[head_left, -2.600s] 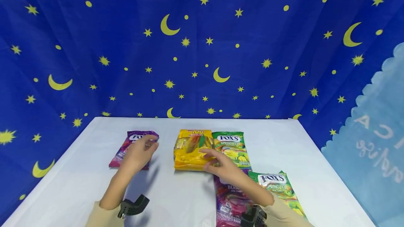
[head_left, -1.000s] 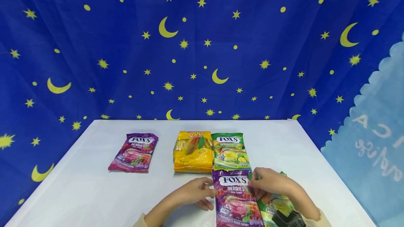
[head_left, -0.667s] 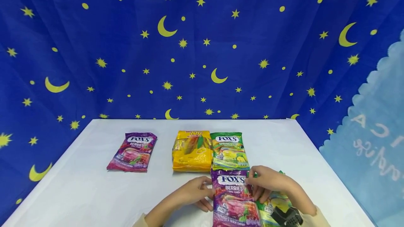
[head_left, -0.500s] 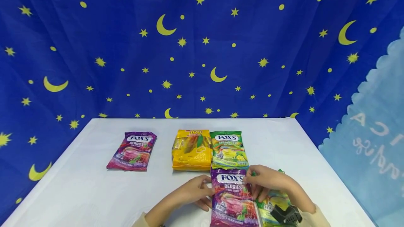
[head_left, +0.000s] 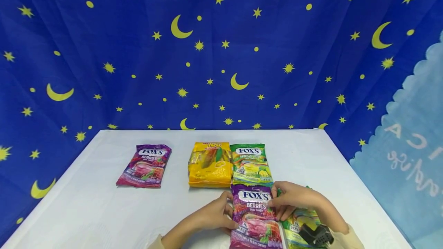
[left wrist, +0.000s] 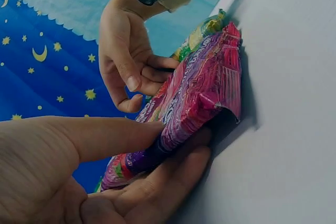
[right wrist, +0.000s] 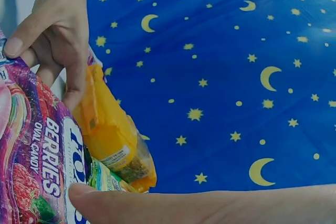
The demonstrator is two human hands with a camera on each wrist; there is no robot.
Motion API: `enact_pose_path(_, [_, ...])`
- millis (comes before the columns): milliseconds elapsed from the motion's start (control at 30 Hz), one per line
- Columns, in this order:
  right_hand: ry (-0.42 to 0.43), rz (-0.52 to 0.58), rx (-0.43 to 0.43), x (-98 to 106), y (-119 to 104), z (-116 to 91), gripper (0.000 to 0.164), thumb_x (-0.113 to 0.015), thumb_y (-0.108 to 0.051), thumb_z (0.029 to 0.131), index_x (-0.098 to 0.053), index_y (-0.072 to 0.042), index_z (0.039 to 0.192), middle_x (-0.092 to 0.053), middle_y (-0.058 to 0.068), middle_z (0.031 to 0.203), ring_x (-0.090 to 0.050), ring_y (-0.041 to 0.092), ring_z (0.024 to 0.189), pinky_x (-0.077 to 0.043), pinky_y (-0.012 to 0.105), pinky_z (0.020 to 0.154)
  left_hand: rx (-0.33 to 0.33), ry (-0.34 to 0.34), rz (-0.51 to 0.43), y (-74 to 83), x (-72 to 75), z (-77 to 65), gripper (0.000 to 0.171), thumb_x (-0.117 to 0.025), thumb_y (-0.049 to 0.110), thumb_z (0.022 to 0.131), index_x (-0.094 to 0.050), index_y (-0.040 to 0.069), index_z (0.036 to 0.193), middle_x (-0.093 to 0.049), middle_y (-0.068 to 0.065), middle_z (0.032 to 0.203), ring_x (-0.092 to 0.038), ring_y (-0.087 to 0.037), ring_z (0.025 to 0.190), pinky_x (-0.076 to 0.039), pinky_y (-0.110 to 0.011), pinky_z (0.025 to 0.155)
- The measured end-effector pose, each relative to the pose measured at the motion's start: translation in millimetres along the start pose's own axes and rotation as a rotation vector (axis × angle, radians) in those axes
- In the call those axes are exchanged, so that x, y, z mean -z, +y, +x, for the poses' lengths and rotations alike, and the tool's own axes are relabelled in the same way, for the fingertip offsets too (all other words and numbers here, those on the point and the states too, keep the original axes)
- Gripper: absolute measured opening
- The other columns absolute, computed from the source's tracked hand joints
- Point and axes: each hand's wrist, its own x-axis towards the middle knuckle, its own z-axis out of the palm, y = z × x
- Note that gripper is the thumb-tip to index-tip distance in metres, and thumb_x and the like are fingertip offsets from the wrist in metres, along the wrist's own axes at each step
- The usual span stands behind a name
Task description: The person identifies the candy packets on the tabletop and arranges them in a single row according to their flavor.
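A purple bag of berry candy (head_left: 254,218) lies at the front between both hands. My left hand (head_left: 216,212) pinches its left edge; in the left wrist view the thumb (left wrist: 121,135) presses the top and the fingers curl beneath. At the opposite edge my right hand (head_left: 294,197) grips the bag, its thumb (right wrist: 105,203) on the printed face and its fingers bent down along the side. Under my right wrist lies a green candy bag (head_left: 299,224), partly covered by the hand and the wrist camera.
Behind the purple bag stand a yellow candy bag (head_left: 210,166) and another green candy bag (head_left: 251,164), side by side. A second purple candy bag (head_left: 144,166) lies at the left of the white table (head_left: 86,203). A blue star-patterned curtain (head_left: 207,57) hangs behind.
Both hands came from the back bags down to the front purple bag. Lately my left thumb has moved from beside the edge onto the bag. The other bags stay put.
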Motion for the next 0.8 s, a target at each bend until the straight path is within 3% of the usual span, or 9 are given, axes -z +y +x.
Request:
enact_pose_path(133, [-0.015, 0.014, -0.006, -1, -3, -3, 0.028, -0.068, -0.017, 0.09, -0.047, 0.0, 0.096, -0.068, 0.018, 0.077, -0.067, 0.017, 0.058, -0.055, 0.027, 0.051, -0.015, -0.014, -0.003, 0.7, -0.1, -0.9, 0.057, -0.072, -0.009, 0.078, -0.037, 0.001, 0.122, -0.065, -0.013, 0.081, -0.065, -0.026, 0.066, -0.057, -0.035, 0.059])
enact_pose_path(400, [-0.033, -0.03, 0.045, -3, -11, -10, 0.031, -0.069, -0.016, 0.09, -0.046, 0.003, 0.097, -0.068, 0.019, 0.077, -0.066, 0.02, 0.06, -0.057, 0.032, 0.055, 0.025, -0.106, -0.209, 2.8, 3.4, -1.1, 0.057, -0.065, -0.013, 0.081, -0.034, 0.0, 0.128, -0.068, -0.019, 0.093, -0.068, -0.029, 0.08, -0.058, -0.035, 0.065])
enact_pose_path(567, [-0.06, -0.023, 0.057, -4, -13, -12, 0.03, -0.069, -0.014, 0.09, -0.046, 0.003, 0.099, -0.068, 0.018, 0.079, -0.065, 0.02, 0.062, -0.057, 0.033, 0.057, 0.048, -0.165, -0.274, 5.6, 4.3, -2.2, 0.064, -0.062, -0.015, 0.083, -0.027, 0.005, 0.133, -0.067, -0.021, 0.104, -0.067, -0.036, 0.089, -0.058, -0.038, 0.069])
enact_pose_path(800, [-0.045, 0.036, 0.053, -3, -12, -7, 0.027, -0.067, -0.003, 0.087, -0.044, 0.001, 0.1, -0.067, 0.015, 0.08, -0.066, 0.02, 0.066, -0.058, 0.035, 0.062, -0.021, -0.161, -0.283, 11.4, 5.6, -5.4, 0.07, -0.063, -0.016, 0.08, -0.024, 0.006, 0.134, -0.066, -0.021, 0.105, -0.068, -0.035, 0.083, -0.058, -0.039, 0.066])
